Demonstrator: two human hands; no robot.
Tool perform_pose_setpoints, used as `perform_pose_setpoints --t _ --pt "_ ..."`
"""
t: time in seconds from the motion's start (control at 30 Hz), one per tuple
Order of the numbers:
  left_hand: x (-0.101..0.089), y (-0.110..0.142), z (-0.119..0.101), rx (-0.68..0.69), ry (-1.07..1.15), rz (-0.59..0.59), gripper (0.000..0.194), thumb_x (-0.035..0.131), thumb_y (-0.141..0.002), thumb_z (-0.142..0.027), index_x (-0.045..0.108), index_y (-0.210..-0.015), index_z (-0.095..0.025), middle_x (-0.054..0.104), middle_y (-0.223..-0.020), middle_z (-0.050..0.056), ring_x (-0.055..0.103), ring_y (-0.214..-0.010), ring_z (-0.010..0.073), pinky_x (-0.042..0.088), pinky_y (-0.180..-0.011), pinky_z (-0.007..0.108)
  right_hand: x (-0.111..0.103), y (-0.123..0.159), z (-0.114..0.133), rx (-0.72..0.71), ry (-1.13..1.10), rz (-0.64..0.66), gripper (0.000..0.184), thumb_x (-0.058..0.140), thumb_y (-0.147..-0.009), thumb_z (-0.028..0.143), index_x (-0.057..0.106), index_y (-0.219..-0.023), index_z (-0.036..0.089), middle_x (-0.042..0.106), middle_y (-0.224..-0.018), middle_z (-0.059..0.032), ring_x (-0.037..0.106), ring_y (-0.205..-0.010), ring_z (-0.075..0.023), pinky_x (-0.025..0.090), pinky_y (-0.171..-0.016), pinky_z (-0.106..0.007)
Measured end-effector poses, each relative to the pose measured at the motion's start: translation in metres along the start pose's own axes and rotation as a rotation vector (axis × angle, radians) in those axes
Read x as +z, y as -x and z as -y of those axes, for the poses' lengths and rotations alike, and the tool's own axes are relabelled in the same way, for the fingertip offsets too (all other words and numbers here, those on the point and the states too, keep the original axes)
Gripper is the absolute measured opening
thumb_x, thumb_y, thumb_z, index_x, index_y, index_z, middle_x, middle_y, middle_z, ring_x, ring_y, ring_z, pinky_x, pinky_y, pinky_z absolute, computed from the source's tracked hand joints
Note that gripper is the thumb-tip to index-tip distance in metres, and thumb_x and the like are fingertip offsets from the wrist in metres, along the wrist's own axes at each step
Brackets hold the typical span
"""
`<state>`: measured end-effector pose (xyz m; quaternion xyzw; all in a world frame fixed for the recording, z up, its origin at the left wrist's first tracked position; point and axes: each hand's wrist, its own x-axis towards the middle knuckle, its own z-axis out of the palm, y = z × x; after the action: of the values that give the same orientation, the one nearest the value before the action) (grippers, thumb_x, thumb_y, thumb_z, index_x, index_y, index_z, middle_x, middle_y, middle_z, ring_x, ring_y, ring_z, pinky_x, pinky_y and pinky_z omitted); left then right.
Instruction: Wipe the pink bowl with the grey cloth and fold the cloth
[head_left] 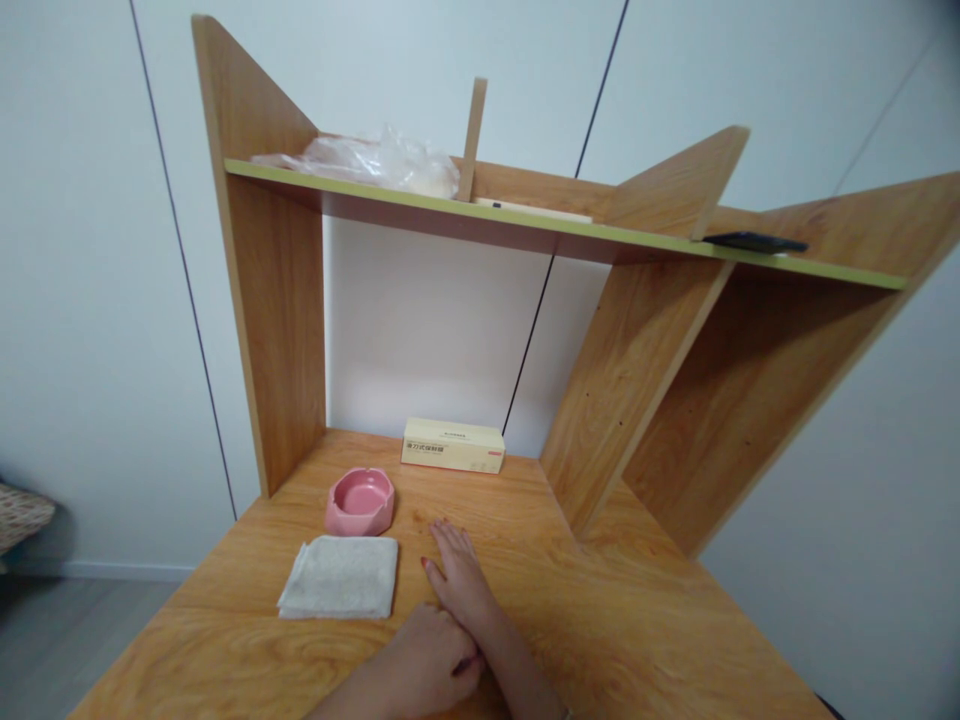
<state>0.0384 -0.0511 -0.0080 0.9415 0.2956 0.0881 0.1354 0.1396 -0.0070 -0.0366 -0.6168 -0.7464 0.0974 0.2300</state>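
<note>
My right hand (456,568) lies flat on the wooden desk, fingers stretched forward, red polish on the nails. Against its wrist rests my left hand (435,655), its fingers curled closed. A small dark reddish spot shows at the curled fingers; whether it is a nail or a held thing I cannot tell. Left of my hands is a folded pale grey cloth (341,577). Just behind the cloth stands a pink ashtray (361,520) with angular sides.
A cream box (453,446) with printed writing stands at the back of the desk (645,640). Overhead, a shelf (540,235) holds a clear plastic bag (375,165) and a dark flat object (754,242). Upright wooden panels (637,370) rise on the right.
</note>
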Motion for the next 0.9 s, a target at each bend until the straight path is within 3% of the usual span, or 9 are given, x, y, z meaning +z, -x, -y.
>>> perform_pose_setpoints --t 0.57,0.9 --pt "0.0018 0.0005 0.0019 0.013 0.005 -0.011 0.021 0.047 -0.076 -0.017 0.068 -0.075 -0.018 0.069 -0.074 0.003 0.059 -0.061 0.0161 0.04 -0.056 0.022 0.0014 -0.0007 -0.0021 -0.007 -0.002 -0.006 0.048 0.041 -0.079 0.023 0.042 -0.127 0.015 0.043 -0.131 -0.0091 0.032 -0.124 -0.0201 0.021 -0.103 -0.038" --pt "0.0017 0.0005 0.0011 0.013 -0.004 -0.014 0.02 0.048 -0.076 -0.018 0.068 -0.075 -0.018 0.069 -0.074 0.003 0.059 -0.06 0.016 0.039 -0.054 0.022 -0.0017 -0.0018 -0.0001 0.011 0.016 0.037 0.049 0.039 -0.079 0.024 0.042 -0.126 0.009 0.042 -0.132 -0.0112 0.031 -0.125 -0.02 0.02 -0.104 -0.036"
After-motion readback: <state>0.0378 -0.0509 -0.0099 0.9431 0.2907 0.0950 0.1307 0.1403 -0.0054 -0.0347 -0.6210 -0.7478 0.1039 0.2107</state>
